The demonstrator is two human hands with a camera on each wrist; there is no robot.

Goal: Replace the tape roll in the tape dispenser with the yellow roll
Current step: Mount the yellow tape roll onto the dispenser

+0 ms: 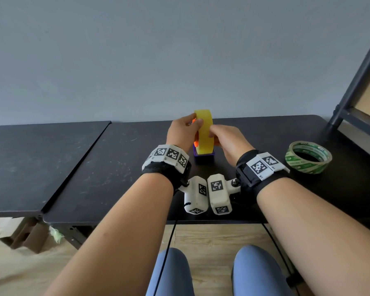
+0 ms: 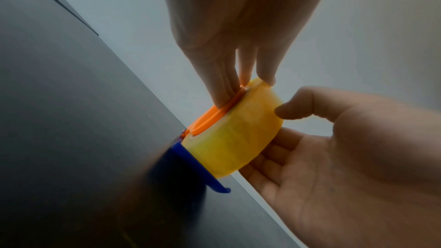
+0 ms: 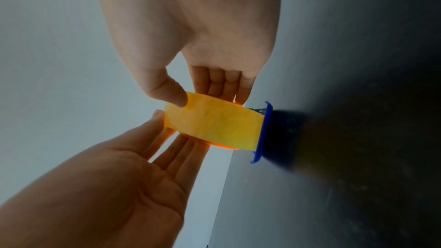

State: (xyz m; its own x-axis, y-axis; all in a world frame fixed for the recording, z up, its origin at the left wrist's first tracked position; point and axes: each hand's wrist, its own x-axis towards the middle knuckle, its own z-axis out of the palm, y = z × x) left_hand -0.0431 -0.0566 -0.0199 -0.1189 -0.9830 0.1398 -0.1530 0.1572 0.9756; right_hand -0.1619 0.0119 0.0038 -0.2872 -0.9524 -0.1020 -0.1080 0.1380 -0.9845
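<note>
Both hands at work on one translucent yellow tape roll (image 1: 204, 133), upright on edge near the back edge of the black table (image 1: 115, 167), roughly midway along that edge. Seated on the tape dispenser: a blue plastic base (image 1: 203, 157) underneath, touching the tabletop, and an orange plastic hub (image 2: 210, 116) showing at the roll's left face. Left hand (image 1: 181, 133) on the left side of the roll, thumb hooked over the top of the rim, fingers (image 2: 224, 90) laid fairly straight against the orange hub and the roll's side face. Right hand (image 1: 226, 139) on the right side, thumb (image 3: 167, 90) pressed on the outer yellow band, remaining fingers curled behind the right face; a pinch across the roll's width, neither hand spread wide. Contact between roll and blue base plain in both wrist views; full seating on the hub not possible to judge.

Near the right edge of the table, well apart from the dispenser, a second roll of clear tape with green printing (image 1: 308, 158), lying flat. White marker-covered bands and camera blocks strapped at both wrists. Beyond the table's right corner, a dark metal shelf frame (image 1: 355, 82) against the pale wall. Below the front edge, wooden floor and knees in blue trousers.
</note>
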